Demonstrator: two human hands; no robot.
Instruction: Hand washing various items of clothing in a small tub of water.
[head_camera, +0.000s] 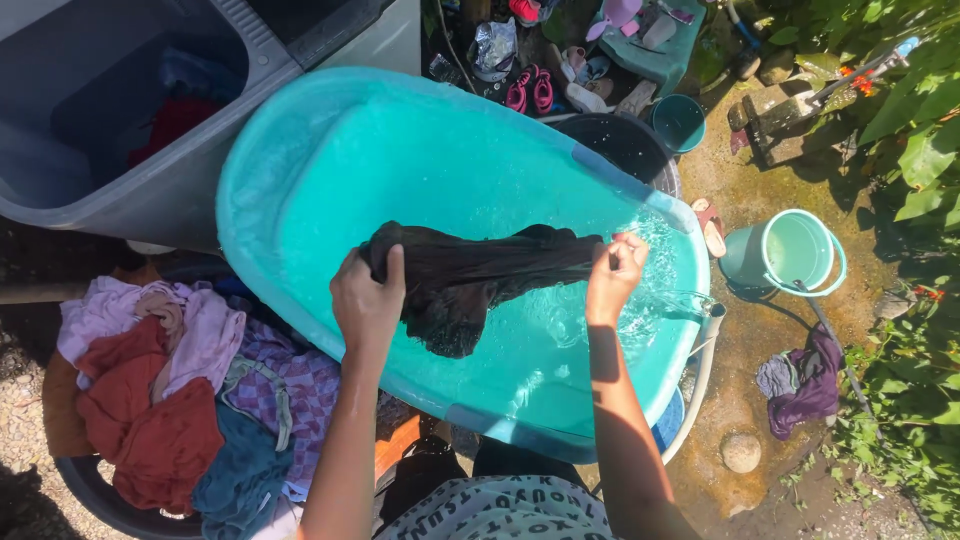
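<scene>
On the left we see a pile of clothes (170, 390). Our left hand (367, 300) is squeezed tight on one end of the wet dark cloth (470, 275). It stretches sideways over the blue tub (300, 150) of water. Our right hand (614, 275) pinches the other end.

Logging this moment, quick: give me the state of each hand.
Left hand: closed, gripping one end of the wet dark garment.
Right hand: closed, gripping the garment's other end.
</scene>
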